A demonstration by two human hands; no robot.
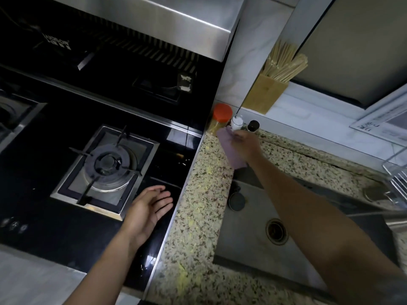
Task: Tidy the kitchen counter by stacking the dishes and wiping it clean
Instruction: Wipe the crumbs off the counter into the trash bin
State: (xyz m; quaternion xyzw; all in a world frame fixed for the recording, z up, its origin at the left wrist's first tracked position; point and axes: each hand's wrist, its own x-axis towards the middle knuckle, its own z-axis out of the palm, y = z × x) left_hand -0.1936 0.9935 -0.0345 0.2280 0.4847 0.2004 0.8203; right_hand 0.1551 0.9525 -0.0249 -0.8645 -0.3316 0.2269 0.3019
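My right hand reaches to the back of the speckled granite counter and grips a purple cloth that hangs down toward the sink. The hand is right beside a small white-capped bottle. My left hand hovers open, palm up, over the black glass stovetop near its right edge, holding nothing. No dishes show in this view.
An orange-lidded jar and a dark-capped bottle stand at the counter's back corner. A wooden chopstick holder hangs on the wall. The steel sink holds a black stopper. A gas burner lies left; a dish rack right.
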